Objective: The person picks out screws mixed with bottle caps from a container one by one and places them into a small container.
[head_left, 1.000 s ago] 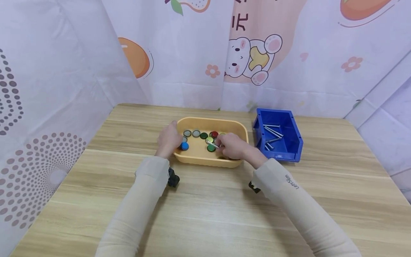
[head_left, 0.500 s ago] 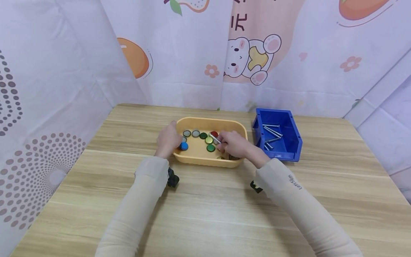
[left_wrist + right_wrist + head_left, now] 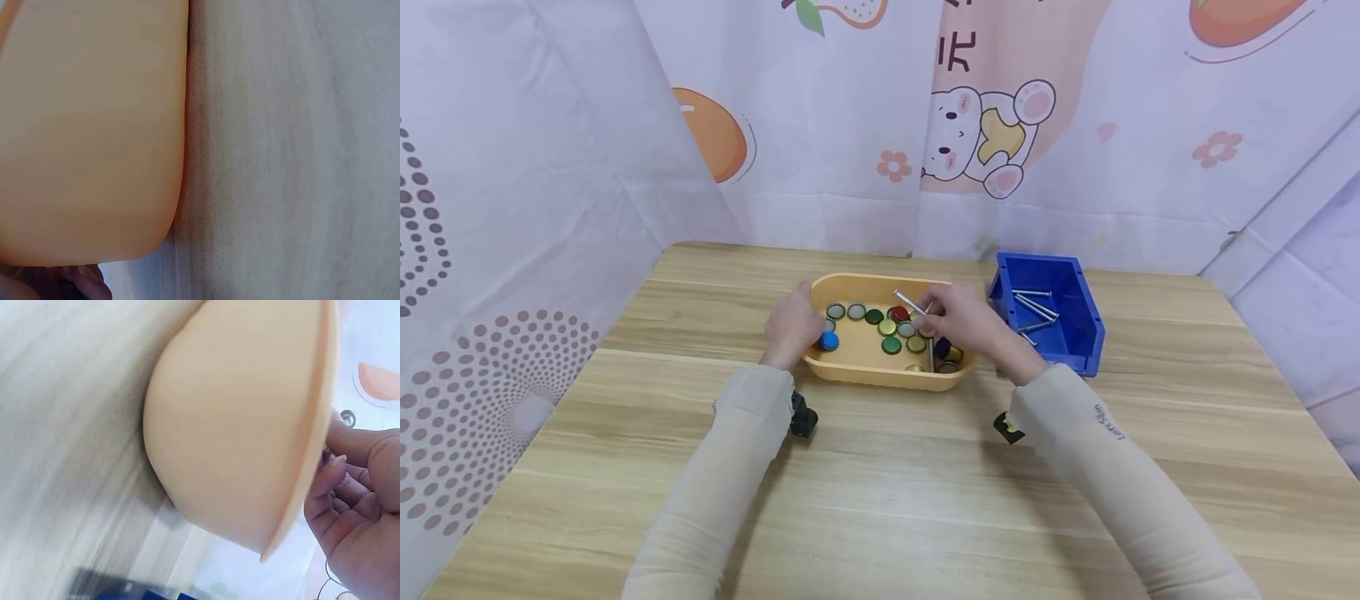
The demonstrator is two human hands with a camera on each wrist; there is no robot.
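On the right of the frame I see a blue, open-fronted plastic bin on the pale wood-grain worktop, before a printed white curtain. A person's right hand hides part of the shallow, round-cornered orange plastic tray at mid-frame; thumb and fingers pinch a slim, round-headed silver metal screw, tilted over multicoloured metal bottle caps. The left hand grips the tray's left end. I count one screw pinched, at least four loose screws in the bin, and at least twelve caps.
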